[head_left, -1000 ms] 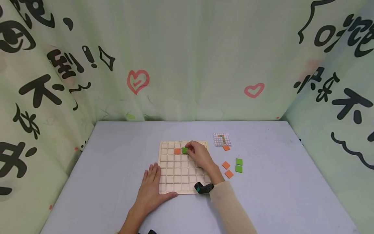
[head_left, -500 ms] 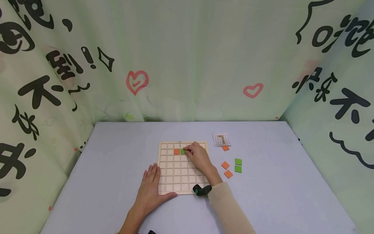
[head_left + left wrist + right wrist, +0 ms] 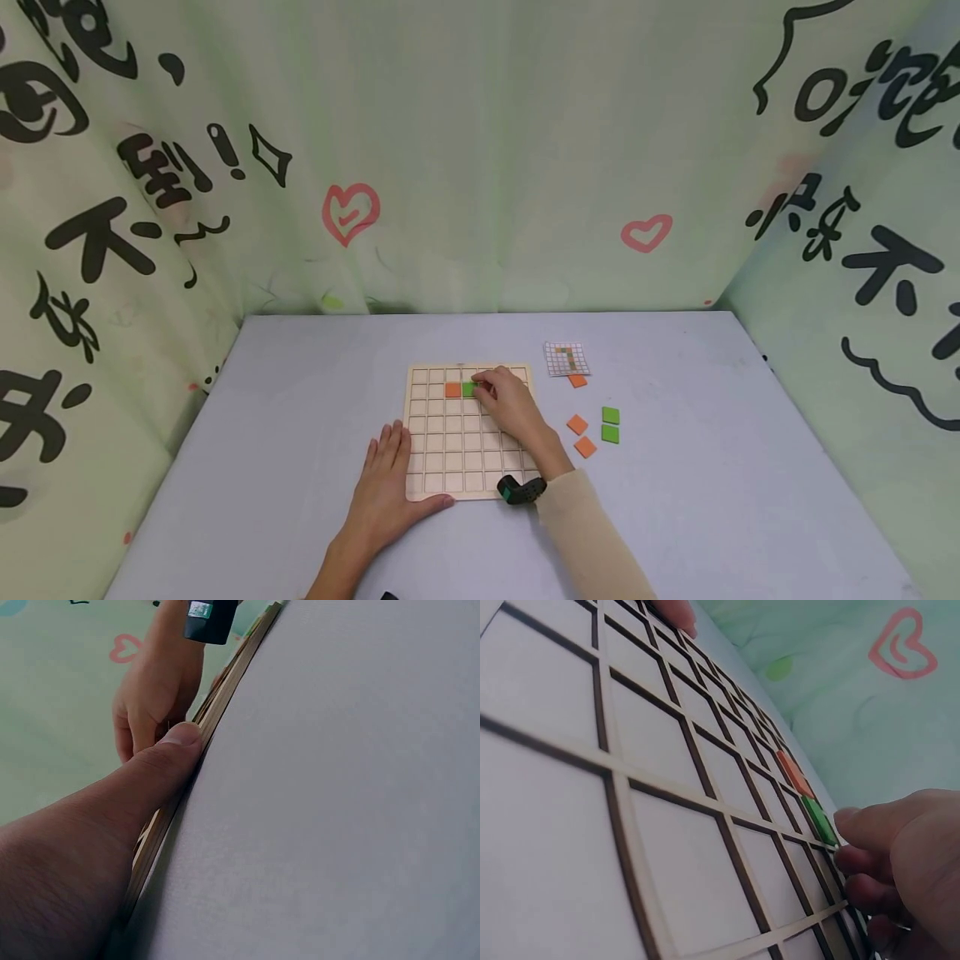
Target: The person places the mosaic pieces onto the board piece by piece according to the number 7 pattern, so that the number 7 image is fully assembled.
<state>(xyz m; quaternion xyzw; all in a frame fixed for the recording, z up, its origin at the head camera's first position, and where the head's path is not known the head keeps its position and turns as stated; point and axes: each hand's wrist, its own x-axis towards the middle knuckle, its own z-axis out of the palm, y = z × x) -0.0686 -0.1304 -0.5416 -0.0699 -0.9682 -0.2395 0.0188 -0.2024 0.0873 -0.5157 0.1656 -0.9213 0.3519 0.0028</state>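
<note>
A pale wooden grid board (image 3: 454,459) lies on the table. My left hand (image 3: 382,477) lies along its left side, fingers straight, thumb (image 3: 182,736) at the near edge. Inside two neighbouring cells of an upper row sit an orange square tile (image 3: 453,390) and a green square tile (image 3: 468,389), side by side; both look seated in the right wrist view. My right hand (image 3: 512,407) reaches over the board with fingers bent, its fingertips (image 3: 846,817) right at the green tile's edge. Part of that tile is hidden by the fingers in the head view.
Right of the board lie two loose orange tiles (image 3: 577,424) and two green tiles (image 3: 611,415). Farther back is a printed grid card (image 3: 567,359) with another orange tile (image 3: 577,381) partly under it. A patterned curtain (image 3: 498,167) surrounds the white table (image 3: 697,467).
My right hand has moved the green tile left into the cell beside the orange one, then drawn slightly back from it. The left hand has stayed on the board's edge.
</note>
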